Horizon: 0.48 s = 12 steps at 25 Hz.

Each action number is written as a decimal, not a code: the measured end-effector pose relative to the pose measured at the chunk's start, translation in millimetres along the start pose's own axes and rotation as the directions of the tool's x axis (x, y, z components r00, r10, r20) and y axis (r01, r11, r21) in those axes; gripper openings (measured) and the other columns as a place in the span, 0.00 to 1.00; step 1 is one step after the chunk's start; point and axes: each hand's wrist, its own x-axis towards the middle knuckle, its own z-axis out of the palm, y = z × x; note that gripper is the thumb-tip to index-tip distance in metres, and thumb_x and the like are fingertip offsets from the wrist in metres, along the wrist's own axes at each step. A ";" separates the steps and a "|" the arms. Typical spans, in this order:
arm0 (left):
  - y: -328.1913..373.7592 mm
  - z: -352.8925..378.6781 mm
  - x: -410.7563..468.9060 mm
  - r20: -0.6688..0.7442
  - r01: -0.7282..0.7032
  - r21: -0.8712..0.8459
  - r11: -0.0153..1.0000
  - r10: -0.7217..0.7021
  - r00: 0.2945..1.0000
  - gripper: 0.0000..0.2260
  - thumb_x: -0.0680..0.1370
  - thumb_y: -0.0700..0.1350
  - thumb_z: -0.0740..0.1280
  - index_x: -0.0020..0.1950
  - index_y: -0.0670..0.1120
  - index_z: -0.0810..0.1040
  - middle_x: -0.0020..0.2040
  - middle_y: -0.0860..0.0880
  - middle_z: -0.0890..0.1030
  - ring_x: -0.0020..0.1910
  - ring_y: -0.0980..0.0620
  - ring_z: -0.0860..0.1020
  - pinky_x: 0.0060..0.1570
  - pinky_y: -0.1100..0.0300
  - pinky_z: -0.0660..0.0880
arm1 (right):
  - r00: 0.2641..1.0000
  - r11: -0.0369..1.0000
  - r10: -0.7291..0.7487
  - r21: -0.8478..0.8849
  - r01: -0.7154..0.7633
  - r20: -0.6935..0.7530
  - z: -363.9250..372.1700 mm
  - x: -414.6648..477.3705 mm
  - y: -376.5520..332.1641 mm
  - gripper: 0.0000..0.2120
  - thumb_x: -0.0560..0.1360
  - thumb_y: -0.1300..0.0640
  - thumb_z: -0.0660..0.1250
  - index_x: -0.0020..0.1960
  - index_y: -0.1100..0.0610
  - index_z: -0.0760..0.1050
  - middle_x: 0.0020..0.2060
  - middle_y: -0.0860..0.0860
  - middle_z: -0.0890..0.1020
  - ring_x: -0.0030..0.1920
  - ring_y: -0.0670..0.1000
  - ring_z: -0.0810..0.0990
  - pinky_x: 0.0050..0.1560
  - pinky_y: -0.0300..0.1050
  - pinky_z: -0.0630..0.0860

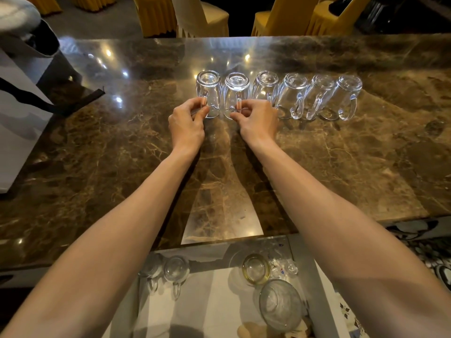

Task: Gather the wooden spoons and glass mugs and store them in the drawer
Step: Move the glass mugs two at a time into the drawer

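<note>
Several clear glass mugs stand upside down in a row on the brown marble counter point(122, 167). My left hand point(186, 123) pinches the handle of the leftmost mug point(208, 90). My right hand point(258, 119) pinches the handle of the second mug point(236, 90). Both mugs still rest on the counter. The other mugs point(319, 93) stretch off to the right, handles toward me. Below the counter's near edge the drawer point(212, 301) is open, with two upturned glass mugs point(168, 270) at its back left. No wooden spoons are in sight.
The drawer also holds a yellow-rimmed glass dish point(256, 268), a small glass piece point(291, 268) and a round glass bowl point(280, 304). A white paper bag with black handles point(17, 111) stands at the counter's left end. Yellow-covered chairs point(202, 18) line the far side.
</note>
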 end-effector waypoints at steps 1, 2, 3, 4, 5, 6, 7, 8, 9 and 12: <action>-0.1 -0.5 -0.6 -0.001 -0.001 -0.001 1.000 0.001 1.000 0.12 0.77 0.42 0.67 0.60 0.44 0.79 0.54 0.50 0.82 0.50 0.60 0.77 0.50 0.73 0.71 | 1.000 1.000 -0.004 -0.001 0.004 0.005 0.0 -1.1 -0.4 0.07 0.70 0.56 0.73 0.48 0.56 0.82 0.44 0.52 0.85 0.47 0.49 0.82 0.52 0.49 0.79; -0.1 -0.9 -1.5 -0.004 0.001 -0.008 1.000 -0.001 1.000 0.12 0.76 0.42 0.67 0.60 0.44 0.79 0.54 0.50 0.82 0.51 0.60 0.77 0.53 0.70 0.73 | 1.000 1.000 -0.006 0.001 0.006 0.012 -0.2 -2.3 -1.0 0.07 0.70 0.56 0.73 0.47 0.56 0.82 0.43 0.51 0.85 0.47 0.49 0.82 0.52 0.49 0.79; -0.3 -1.5 -2.3 -0.005 0.002 -0.017 1.000 -0.002 1.000 0.12 0.76 0.42 0.67 0.59 0.44 0.80 0.54 0.50 0.82 0.51 0.59 0.78 0.55 0.67 0.73 | 1.000 1.000 -0.008 0.001 0.008 0.017 -0.6 -3.3 -1.4 0.07 0.70 0.56 0.73 0.47 0.56 0.82 0.43 0.51 0.85 0.47 0.49 0.82 0.52 0.49 0.79; -0.3 -1.8 -3.4 -0.006 0.004 -0.025 1.000 -0.004 1.000 0.12 0.76 0.42 0.67 0.59 0.44 0.80 0.54 0.50 0.82 0.52 0.58 0.78 0.56 0.65 0.74 | 1.000 1.000 -0.011 0.001 0.011 0.019 -1.4 -4.1 -1.7 0.07 0.70 0.56 0.73 0.47 0.56 0.83 0.43 0.51 0.85 0.47 0.49 0.82 0.52 0.49 0.79; -0.5 -2.6 -4.6 -0.005 0.006 -0.030 1.000 -0.006 1.000 0.12 0.76 0.42 0.67 0.59 0.44 0.80 0.54 0.50 0.82 0.52 0.58 0.79 0.56 0.64 0.74 | 1.000 1.000 -0.014 0.002 0.014 0.020 -2.4 -5.1 -1.4 0.07 0.70 0.56 0.73 0.47 0.56 0.83 0.43 0.51 0.85 0.46 0.49 0.82 0.52 0.49 0.79; -0.5 -3.7 -6.0 -0.001 0.008 -0.033 0.999 -0.008 1.000 0.12 0.76 0.42 0.67 0.59 0.44 0.80 0.53 0.50 0.82 0.52 0.58 0.79 0.56 0.64 0.74 | 1.000 1.000 -0.019 0.008 0.019 0.021 -3.6 -6.5 -1.3 0.07 0.70 0.56 0.73 0.47 0.56 0.83 0.43 0.51 0.85 0.46 0.49 0.82 0.52 0.49 0.79; -0.5 -5.0 -7.6 0.004 0.008 -0.038 0.999 -0.007 1.000 0.11 0.76 0.42 0.67 0.59 0.44 0.80 0.53 0.50 0.82 0.52 0.58 0.79 0.56 0.64 0.75 | 0.999 1.000 -0.025 0.014 0.024 0.022 -5.3 -8.2 -1.2 0.07 0.70 0.56 0.73 0.47 0.56 0.83 0.42 0.51 0.85 0.45 0.48 0.82 0.52 0.48 0.79; -0.1 -6.3 -9.1 0.008 0.005 -0.045 0.999 -0.004 1.000 0.11 0.76 0.42 0.67 0.59 0.44 0.80 0.53 0.51 0.82 0.52 0.58 0.79 0.56 0.64 0.75 | 0.999 0.999 -0.032 0.015 0.032 0.020 -7.1 -9.6 -1.6 0.06 0.70 0.56 0.73 0.47 0.56 0.83 0.42 0.51 0.85 0.45 0.48 0.82 0.52 0.47 0.79; 0.5 -7.8 -10.8 0.010 0.001 -0.049 0.999 0.000 1.000 0.11 0.76 0.42 0.67 0.59 0.44 0.80 0.53 0.51 0.82 0.52 0.58 0.79 0.56 0.63 0.75 | 0.999 0.999 -0.040 0.013 0.040 0.017 -9.2 -11.0 -2.5 0.06 0.70 0.56 0.73 0.47 0.56 0.83 0.42 0.50 0.85 0.45 0.47 0.82 0.52 0.47 0.79; 4.6 -12.4 -15.2 0.005 -0.006 -0.071 0.997 0.007 1.000 0.12 0.76 0.42 0.67 0.59 0.44 0.80 0.53 0.50 0.83 0.53 0.57 0.79 0.57 0.61 0.76 | 0.998 0.998 -0.062 0.025 0.061 0.016 -15.5 -14.9 -6.8 0.05 0.70 0.56 0.74 0.45 0.55 0.83 0.41 0.50 0.85 0.44 0.46 0.82 0.51 0.46 0.79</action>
